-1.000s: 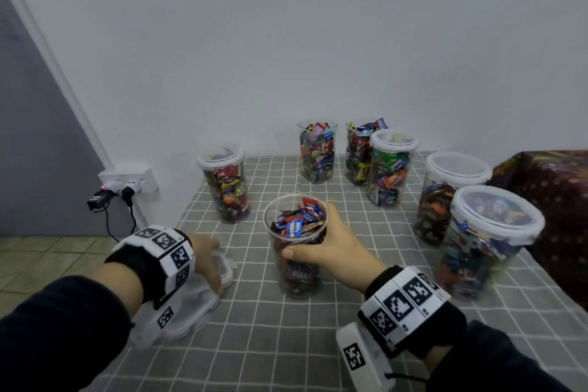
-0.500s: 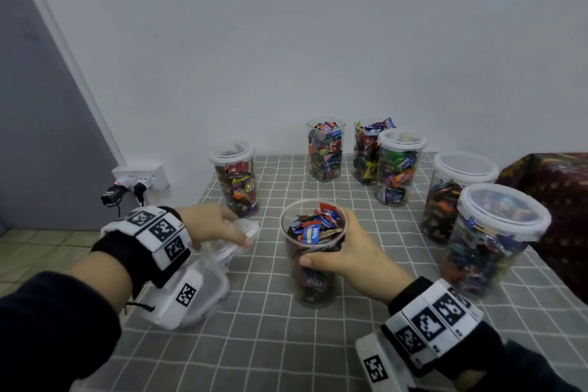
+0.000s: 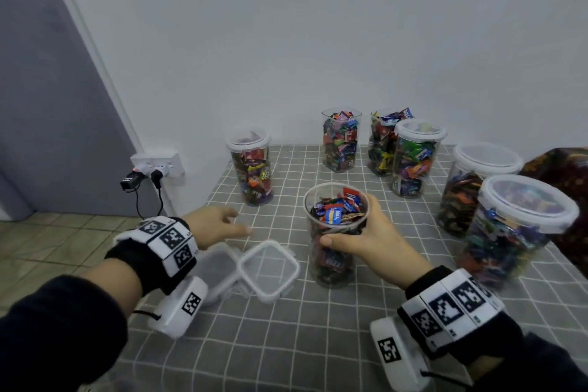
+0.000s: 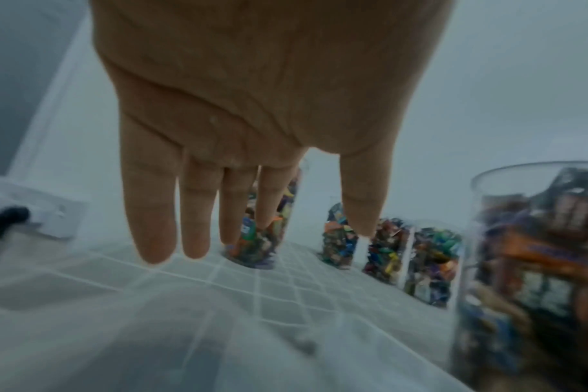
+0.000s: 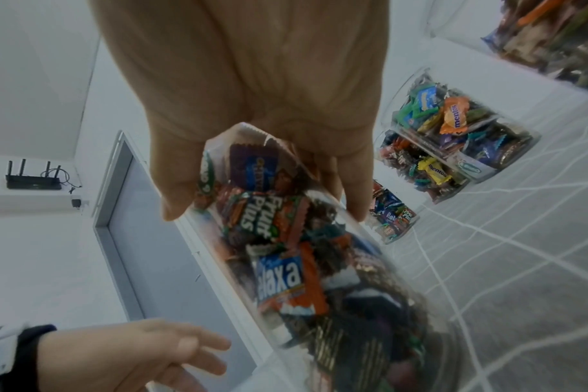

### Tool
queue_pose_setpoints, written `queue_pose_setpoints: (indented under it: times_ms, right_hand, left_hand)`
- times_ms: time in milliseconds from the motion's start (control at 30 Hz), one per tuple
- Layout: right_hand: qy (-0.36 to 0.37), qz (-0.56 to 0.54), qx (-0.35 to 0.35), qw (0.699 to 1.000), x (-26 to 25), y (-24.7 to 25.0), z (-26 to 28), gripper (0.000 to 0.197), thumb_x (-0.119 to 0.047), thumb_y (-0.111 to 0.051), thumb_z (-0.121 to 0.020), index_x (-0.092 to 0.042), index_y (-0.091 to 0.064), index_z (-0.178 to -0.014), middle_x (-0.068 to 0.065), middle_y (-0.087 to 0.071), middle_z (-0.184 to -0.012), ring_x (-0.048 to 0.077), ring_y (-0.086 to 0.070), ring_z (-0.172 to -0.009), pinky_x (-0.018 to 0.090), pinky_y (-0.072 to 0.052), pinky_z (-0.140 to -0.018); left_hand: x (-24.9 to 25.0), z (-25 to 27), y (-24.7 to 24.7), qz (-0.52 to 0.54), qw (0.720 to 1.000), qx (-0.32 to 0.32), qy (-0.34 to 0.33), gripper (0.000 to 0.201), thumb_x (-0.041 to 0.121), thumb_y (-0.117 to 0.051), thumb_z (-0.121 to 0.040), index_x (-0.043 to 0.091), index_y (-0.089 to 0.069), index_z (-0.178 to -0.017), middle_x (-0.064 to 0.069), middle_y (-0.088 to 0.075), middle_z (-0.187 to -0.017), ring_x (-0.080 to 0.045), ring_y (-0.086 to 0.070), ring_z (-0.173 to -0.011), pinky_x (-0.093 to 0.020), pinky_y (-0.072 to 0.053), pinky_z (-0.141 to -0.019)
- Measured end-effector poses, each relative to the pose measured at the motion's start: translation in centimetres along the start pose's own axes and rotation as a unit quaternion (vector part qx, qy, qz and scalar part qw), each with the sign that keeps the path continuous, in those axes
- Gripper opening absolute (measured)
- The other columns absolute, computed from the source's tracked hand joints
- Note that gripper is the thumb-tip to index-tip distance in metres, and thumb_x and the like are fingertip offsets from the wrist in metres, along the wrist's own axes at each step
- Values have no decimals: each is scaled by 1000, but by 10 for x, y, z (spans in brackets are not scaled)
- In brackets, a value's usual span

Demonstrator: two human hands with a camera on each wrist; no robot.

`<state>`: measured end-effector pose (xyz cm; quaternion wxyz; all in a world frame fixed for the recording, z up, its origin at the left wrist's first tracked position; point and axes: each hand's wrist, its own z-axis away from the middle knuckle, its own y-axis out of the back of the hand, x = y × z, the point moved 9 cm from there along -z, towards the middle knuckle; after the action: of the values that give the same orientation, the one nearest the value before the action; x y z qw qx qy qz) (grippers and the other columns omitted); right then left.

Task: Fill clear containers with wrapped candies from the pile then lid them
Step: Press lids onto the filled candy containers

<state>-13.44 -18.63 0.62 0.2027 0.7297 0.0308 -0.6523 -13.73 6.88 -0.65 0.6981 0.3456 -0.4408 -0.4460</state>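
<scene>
Here my right hand (image 3: 370,239) wraps the full open jar (image 3: 334,232) of candies (image 3: 337,212), steadying it upright on the checked table (image 3: 286,344) for lidding. My left hand (image 3: 216,224) hovers spread and empty; half a second ago it seemed, through blur, to hold a lid (image 3: 269,269), which now lies beside the jar.

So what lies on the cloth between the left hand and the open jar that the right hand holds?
In the head view, only bare cloth separates the left hand from the jar. The lids lie nearer the camera, below that stretch.
</scene>
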Motion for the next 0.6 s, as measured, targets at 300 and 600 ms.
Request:
queue_pose_setpoints:
  times_ms: [300,600]
  right_hand:
    - [8,8,14,1000,2,0,-3,74,-27,-86,-65,-37,-39,-121,-11,-58,-121,9,-56,-113,41,-45,-102]
    - [6,2,15,1000,2,-1,-1,84,-38,-86,-55,-34,-39,-124,-11,-59,-119,8,-57,-111,41,-46,-102]
  left_hand:
    - [-33,13,-42,-247,967,-57,19,120,60,-75,-63,26,-1,-152,3,-37,-149,-20,-47,-126,-35,-44,-100]
    - [-6,0,14,-100,994,30,23,98,55,-69,-74,18,-19,-149,-7,-47,-142,-23,-51,-119,-29,-42,-95]
